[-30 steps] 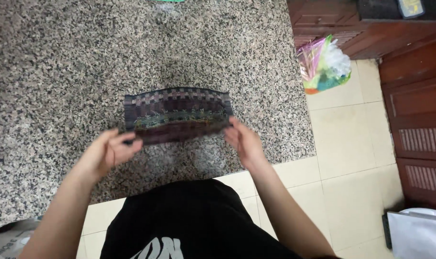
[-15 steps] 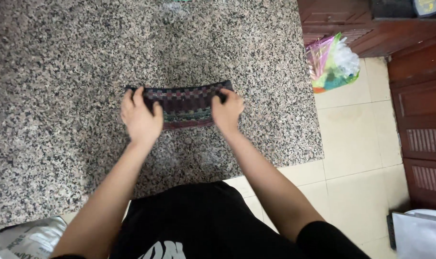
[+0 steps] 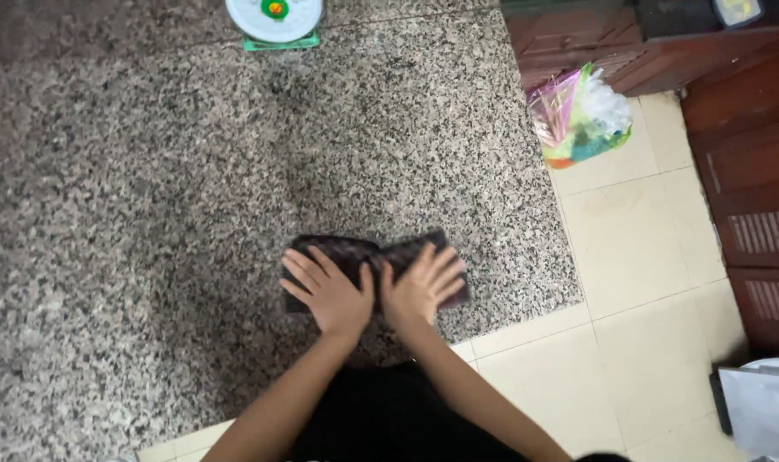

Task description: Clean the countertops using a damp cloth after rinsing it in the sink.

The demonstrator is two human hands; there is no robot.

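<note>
Under my two flat palms lies a small folded cloth point(image 3: 377, 265), dark with a fine woven check, resting on a speckled granite counter point(image 3: 150, 214). My left hand point(image 3: 330, 291) covers the cloth's left half and my right hand point(image 3: 419, 287) covers its right half; the thumbs nearly meet in the middle. Neither hand grasps anything: the fingers are spread wide and laid flat, pressing down on the fabric rather than closing around it. I judge this flat, spread hold is there to smooth the fold and keep the layers from springing open, since pressure over a broad area flattens cloth better than a pinch would. Only the cloth's far edge and its two outer corners show beyond my fingertips.

Far beyond the hands, at the counter's back edge, sits a round white kitchen scale point(image 3: 274, 17) on a green base, well apart from the cloth. Off to the right of my right hand, past the counter's edge, is a pale tiled floor point(image 3: 629, 257). A clear plastic bag point(image 3: 578, 120) with colourful contents leans there against dark wooden cabinets point(image 3: 732, 128). Nearer to me, below the wrists, is my black clothing point(image 3: 389, 419). A grey object point(image 3: 762, 406) sits low at the far right.
</note>
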